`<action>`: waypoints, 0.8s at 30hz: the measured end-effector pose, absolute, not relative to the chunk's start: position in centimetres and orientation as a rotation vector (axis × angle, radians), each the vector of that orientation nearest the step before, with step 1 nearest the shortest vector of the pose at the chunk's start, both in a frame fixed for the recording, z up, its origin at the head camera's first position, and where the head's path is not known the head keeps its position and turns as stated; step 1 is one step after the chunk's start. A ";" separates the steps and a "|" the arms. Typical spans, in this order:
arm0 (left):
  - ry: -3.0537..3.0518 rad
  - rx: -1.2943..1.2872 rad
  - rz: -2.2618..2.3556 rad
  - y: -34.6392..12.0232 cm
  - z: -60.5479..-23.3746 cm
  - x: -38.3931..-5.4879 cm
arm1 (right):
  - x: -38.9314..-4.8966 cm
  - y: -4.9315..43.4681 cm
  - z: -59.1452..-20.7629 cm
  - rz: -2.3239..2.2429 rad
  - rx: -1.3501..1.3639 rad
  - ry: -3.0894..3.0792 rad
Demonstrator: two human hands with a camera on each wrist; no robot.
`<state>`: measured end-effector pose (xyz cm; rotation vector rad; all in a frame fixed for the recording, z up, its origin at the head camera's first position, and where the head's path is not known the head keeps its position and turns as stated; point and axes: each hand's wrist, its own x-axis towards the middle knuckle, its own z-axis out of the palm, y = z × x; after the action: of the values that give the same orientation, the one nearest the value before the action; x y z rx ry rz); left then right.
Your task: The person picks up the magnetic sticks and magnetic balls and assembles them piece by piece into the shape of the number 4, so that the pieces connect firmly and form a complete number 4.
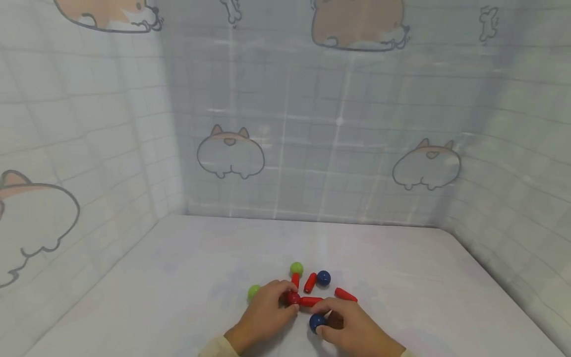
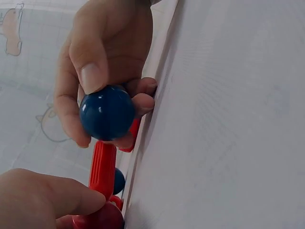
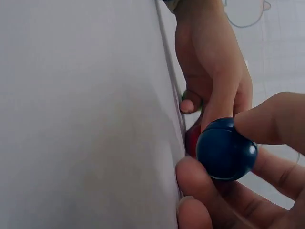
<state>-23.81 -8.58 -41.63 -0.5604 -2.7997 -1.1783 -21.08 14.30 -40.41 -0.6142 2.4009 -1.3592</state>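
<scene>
The red ball [image 1: 293, 298] is being pinched between the thumb and fingers of the left hand [image 1: 269, 308], seemingly so that it is being steadied against the red stick [image 1: 311, 301], which is being set end-on at its right side. Right of the red ball and on its near side, the blue ball [image 1: 317, 323] is being gripped by the right hand [image 1: 354, 325], between thumb and fingers; much of its surface is being left uncovered, probably for easy turning. Both grips are being narrowed to a ball's width.

Beyond the red ball, a second stick [image 1: 295, 280] is being met at its far end by a green ball [image 1: 296, 268]; its near end is being hidden by fingers. Beyond and right of the red ball, a third stick [image 1: 310, 282] is being left beside another blue ball [image 1: 323, 278], likely within easy reach.

The held blue ball is being shown dark and glossy, with a fine line across it in the right wrist view. Lengthwise grooves are being shown on the bright red stick.
</scene>
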 end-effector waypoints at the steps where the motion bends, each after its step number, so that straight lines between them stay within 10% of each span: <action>1: -2.799 -0.556 -1.181 -8.6 -41.7 -23.7 | -21.1 14.3 -40.4 -1.365 -0.609 2.406; 24: -2.818 -0.534 -1.194 -8.5 -41.8 -23.7 | -22.7 16.4 -41.0 -1.484 -0.536 2.496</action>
<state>-23.71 -8.52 -41.78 -0.5340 -2.8184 -1.1937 -22.65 16.40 -41.00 -0.5358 2.4959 -1.4839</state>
